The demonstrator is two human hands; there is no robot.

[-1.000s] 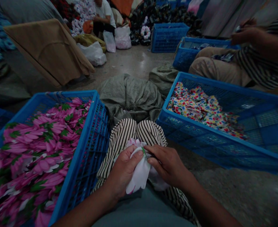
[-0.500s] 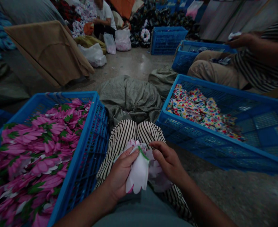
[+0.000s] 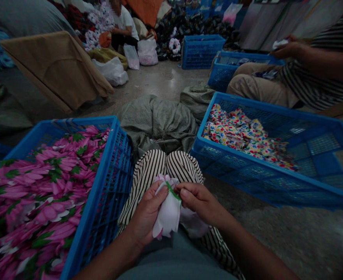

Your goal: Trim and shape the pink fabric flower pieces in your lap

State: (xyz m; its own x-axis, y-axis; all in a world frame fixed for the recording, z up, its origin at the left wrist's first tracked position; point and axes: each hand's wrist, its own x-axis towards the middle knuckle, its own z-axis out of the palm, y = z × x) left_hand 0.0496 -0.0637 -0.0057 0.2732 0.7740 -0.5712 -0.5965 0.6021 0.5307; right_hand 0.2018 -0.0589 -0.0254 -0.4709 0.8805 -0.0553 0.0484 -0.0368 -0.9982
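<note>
My left hand point(image 3: 148, 210) pinches a white petal-shaped cloth piece point(image 3: 169, 214) with a green edge and a little pink at its lower tips. The fingers of my right hand point(image 3: 195, 198) are closed at the green edge, on its right side; whether they grip the cloth itself or something small is hidden. More pale pink and white pieces point(image 3: 193, 222) lie on my lap, beneath and behind my hands, over black-and-white striped trousers point(image 3: 148, 165).
At the left stands a blue crate point(image 3: 113, 136) of pink and green cloth pieces. A blue crate point(image 3: 247, 159) with colourful dotted pieces is at the right. Grey-green sacks point(image 3: 160, 120) lie ahead. One person point(image 3: 300, 54) sits at the right, another point(image 3: 126, 27) further back.
My right hand has moved left to the green edge, and its fingers have closed there. The white piece has tilted slightly in my left hand. The whole view has shifted a little.
</note>
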